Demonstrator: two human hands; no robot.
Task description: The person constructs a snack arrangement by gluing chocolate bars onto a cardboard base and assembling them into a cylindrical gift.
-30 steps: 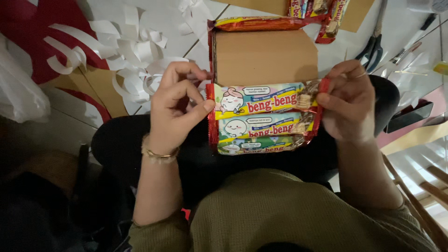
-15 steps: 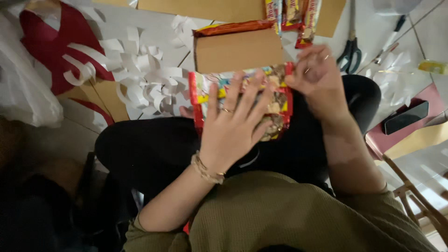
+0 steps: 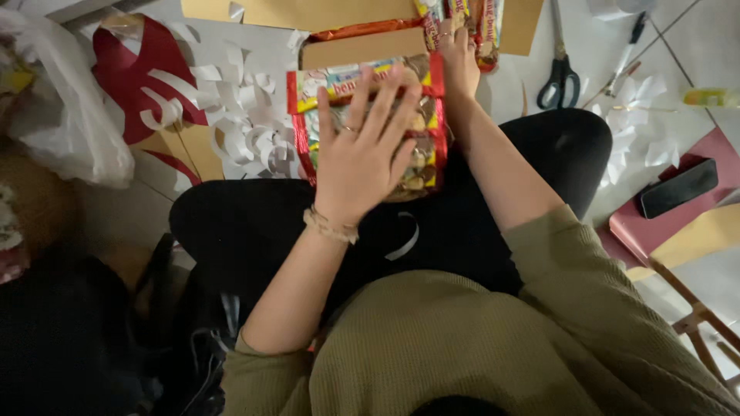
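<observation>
The left hand [image 3: 362, 158] is lying flat, palm down, fingers spread and pointing away from the body, a bracelet circling its wrist. The right hand [image 3: 456, 58] is reaching farther beyond it, arm outstretched, its grip unclear. Both forearms are bare below olive sleeves.

I am looking at a home floor used as a craft spot. Pale floor tiles [image 3: 678, 46] lie under everything; scissors [image 3: 556, 81] rest on them, white paper strips [image 3: 231, 115] far to the scissors' left, a phone [image 3: 678, 187] below-right of the scissors.
</observation>
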